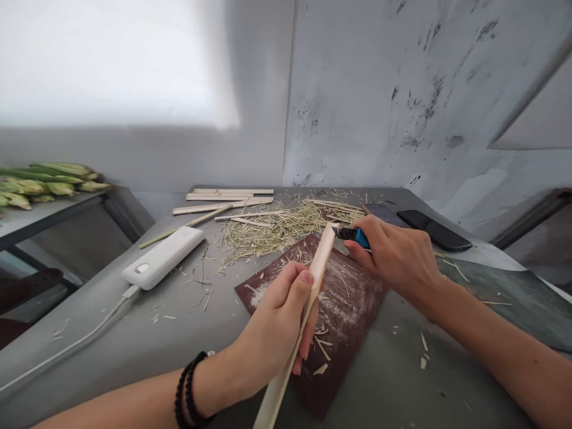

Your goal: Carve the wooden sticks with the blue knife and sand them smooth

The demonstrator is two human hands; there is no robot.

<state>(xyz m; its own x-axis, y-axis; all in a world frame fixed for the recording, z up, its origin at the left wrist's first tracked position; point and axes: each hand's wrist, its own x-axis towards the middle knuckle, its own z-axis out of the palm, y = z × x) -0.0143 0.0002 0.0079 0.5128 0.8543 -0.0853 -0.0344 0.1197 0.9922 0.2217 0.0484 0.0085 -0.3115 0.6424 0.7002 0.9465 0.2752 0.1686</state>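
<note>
Knife at the tip of the strip, over the brown board.

Left hand (281, 322) wraps around the pale bamboo strip (308, 304), angled above the brown board (353, 310); right hand (393, 256) is clenched on the blue-handled knife (353, 234), blade apparently touching the strip's top end; behind, shavings (272, 229), power bank (163, 256), two phones (415, 226).

Left of the left hand (281, 316) the table (179, 339) lies mostly bare as far as the power bank (163, 256) and its cable (80, 342). Beyond it a heap of shavings (277, 229) crowds the surface. Just behind the right hand (395, 253) lie what seem to be two phones (433, 237).
</note>
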